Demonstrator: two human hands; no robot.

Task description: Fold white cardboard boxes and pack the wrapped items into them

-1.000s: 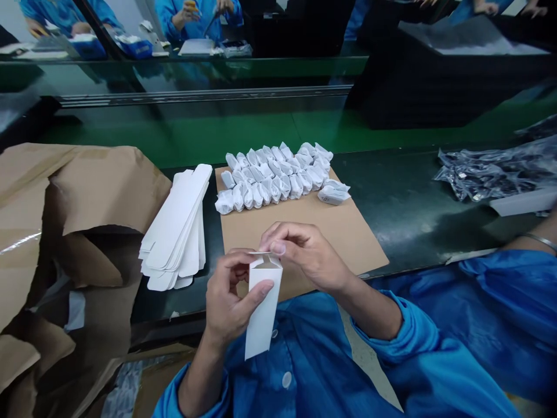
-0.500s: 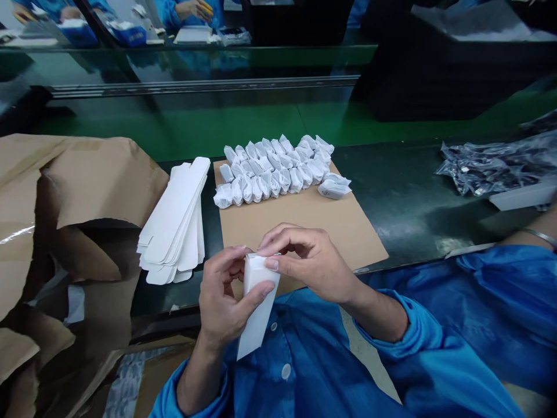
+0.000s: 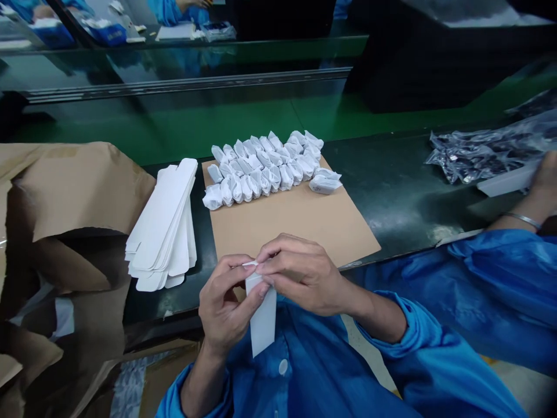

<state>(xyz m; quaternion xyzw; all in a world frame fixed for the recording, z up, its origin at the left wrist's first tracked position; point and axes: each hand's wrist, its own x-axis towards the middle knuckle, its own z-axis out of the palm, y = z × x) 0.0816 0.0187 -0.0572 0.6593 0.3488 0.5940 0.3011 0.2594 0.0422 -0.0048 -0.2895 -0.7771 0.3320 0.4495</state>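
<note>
A narrow white carton [image 3: 263, 325] hangs upright in front of my blue jacket, its top end up between my fingers. My left hand [image 3: 228, 305] grips it from the left side, thumb across the near face. Fingers and thumb of my right hand [image 3: 304, 273] pinch the top end; the flap there is mostly hidden by the fingertips. Beyond my hands lies a brown cardboard sheet [image 3: 287, 223], bearing rows of small white wrapped packets [image 3: 261, 171]. One packet [image 3: 325, 181] sits apart at the right of the rows. Left of the sheet is a stack of flat white cartons [image 3: 163, 226].
Large open brown cardboard boxes [image 3: 82, 186] crowd the left side. On the right, clear plastic bags [image 3: 470, 154] with dark contents lie on the dark green bench [image 3: 391, 191], near a co-worker's arm [image 3: 522, 215]. A black bin [image 3: 418, 64] stands at the back right. Other people sit across the bench.
My right fingers have closed in on the carton's top end, and the carton has turned a little more upright. The co-worker's hand on the right has come into view. The whole view has shifted slightly.
</note>
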